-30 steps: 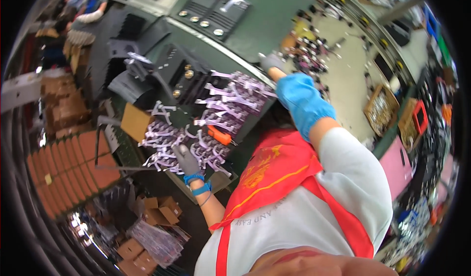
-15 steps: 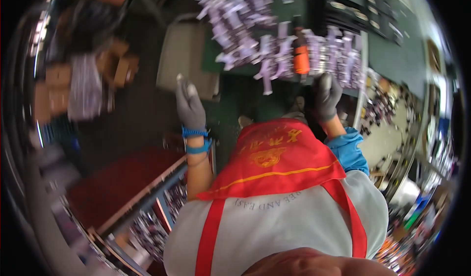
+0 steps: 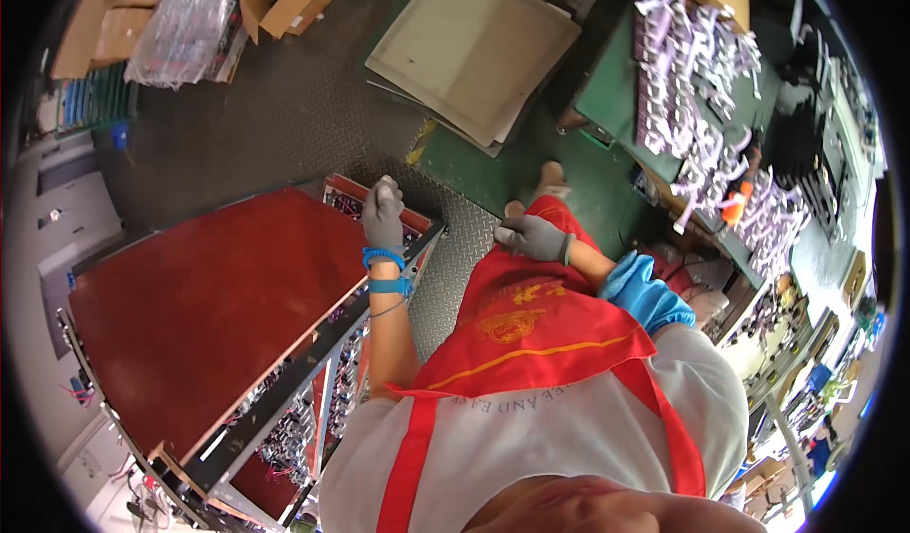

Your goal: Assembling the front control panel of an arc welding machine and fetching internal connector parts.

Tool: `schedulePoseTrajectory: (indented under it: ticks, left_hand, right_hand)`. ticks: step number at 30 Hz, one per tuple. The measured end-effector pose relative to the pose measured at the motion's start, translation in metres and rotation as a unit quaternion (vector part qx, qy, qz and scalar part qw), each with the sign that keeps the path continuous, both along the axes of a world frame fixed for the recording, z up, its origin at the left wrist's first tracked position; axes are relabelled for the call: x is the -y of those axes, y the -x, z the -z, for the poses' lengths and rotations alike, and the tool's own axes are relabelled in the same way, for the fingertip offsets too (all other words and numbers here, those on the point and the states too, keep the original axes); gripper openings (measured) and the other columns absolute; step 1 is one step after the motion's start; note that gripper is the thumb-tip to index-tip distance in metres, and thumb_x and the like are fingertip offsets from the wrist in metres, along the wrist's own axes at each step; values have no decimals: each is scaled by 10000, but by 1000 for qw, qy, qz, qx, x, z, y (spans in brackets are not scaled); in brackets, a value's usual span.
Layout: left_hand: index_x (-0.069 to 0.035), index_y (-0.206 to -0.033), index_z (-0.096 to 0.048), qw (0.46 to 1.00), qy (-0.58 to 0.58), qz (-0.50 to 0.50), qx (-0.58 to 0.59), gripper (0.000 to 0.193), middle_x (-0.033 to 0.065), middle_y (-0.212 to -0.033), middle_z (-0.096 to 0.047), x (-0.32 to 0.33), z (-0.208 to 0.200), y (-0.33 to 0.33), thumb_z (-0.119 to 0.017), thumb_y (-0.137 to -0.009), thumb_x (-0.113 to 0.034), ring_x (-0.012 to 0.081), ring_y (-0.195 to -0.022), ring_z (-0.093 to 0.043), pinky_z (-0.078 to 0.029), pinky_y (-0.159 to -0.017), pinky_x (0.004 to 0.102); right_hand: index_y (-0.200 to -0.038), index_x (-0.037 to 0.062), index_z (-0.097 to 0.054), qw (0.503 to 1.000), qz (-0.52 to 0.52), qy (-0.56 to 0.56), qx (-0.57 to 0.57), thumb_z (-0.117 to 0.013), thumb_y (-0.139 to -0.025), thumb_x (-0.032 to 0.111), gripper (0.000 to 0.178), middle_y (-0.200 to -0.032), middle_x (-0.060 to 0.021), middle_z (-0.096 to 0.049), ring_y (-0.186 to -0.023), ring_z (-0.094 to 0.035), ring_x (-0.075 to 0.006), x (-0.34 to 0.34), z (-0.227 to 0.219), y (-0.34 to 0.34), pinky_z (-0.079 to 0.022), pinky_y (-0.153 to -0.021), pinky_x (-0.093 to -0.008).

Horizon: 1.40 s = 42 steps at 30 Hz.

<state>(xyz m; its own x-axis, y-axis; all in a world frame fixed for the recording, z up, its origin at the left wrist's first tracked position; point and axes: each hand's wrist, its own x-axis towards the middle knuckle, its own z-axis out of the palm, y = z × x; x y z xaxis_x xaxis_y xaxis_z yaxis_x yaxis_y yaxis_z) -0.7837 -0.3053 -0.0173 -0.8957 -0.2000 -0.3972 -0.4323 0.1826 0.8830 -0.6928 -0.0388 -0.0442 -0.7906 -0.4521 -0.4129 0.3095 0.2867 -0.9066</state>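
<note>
My left hand (image 3: 383,216), in a grey glove with pale fingertips, is raised beside the near corner of a red-topped rack (image 3: 218,296). Its fingers are curled in, and nothing shows in them. A blue coiled band (image 3: 383,257) and a flat blue strap circle that wrist. In front of my red apron (image 3: 531,315) is my right hand (image 3: 538,238), gloved in grey too, with fingers folded and no object visible. A blue sleeve cover (image 3: 645,291) is bunched on the right forearm.
Small metal parts fill trays (image 3: 284,438) under the rack's red top. Ahead lies a stack of beige boards (image 3: 474,54). On the right, a green workbench (image 3: 611,88) carries rows of lilac-wrapped parts (image 3: 668,88) and an orange-and-black tool (image 3: 737,201). Cardboard boxes (image 3: 275,0) stand far left.
My view has swung left, away from the bench, and the red-topped rack is now close by my left hand. My right hand has come away from the bench edge to my apron.
</note>
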Motion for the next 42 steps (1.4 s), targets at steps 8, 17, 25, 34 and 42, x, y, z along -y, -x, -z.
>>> schedulePoseTrajectory:
  ticks: [8, 17, 25, 34, 42]
  left_hand:
    - [25, -1115, -581, 991, 89, 88, 44, 358, 65, -938, -630, 3, 70, 27, -423, -979, -267, 150, -847, -580, -468, -787, 277]
    - [10, -1097, -587, 964, 114, 165, 173, 373, 184, -1041, -642, 39, 230, 42, -429, -956, -297, 298, -1007, -609, -454, -891, 345]
    - [24, -1137, -576, 961, 79, 197, 177, 379, 185, -1082, -634, 48, 293, 118, -430, -968, -283, 285, -1046, -599, -452, -902, 330]
    - [-22, -1185, -535, 866, 320, 367, -113, 342, 229, -1098, -593, 12, 249, 347, -478, -915, -224, 384, -1012, -572, -454, -896, 432]
    - [-7, -1224, -553, 746, 457, 438, 208, 677, 236, -1311, -483, 77, 300, 561, -285, -936, -559, 386, -1243, -444, -347, -1037, 471]
  right_hand:
    - [-949, 88, -559, 851, 258, 164, 427, -504, -940, 392, 309, -721, -38, -563, -547, -521, -129, 15, 235, 111, -467, -498, -277]
    - [-1021, 138, -521, 743, 405, 107, 522, -569, -862, 496, 394, -750, -46, -534, -580, -496, -192, 55, 477, 179, -458, -532, -368]
    - [-1441, 123, -272, 659, 517, -59, 543, -534, -865, 556, 767, -1302, -142, -504, -1174, -492, -336, 93, 530, 186, -475, -840, -495]
    - [-1123, -52, -572, 783, 544, -2, 301, -612, -869, 441, 556, -969, -127, -630, -932, -583, -176, 79, 302, 149, -505, -772, -320]
    - [-1055, -12, -562, 734, 475, 121, 470, -604, -876, 466, 512, -912, -75, -606, -790, -606, -165, 54, 70, 128, -515, -621, -300]
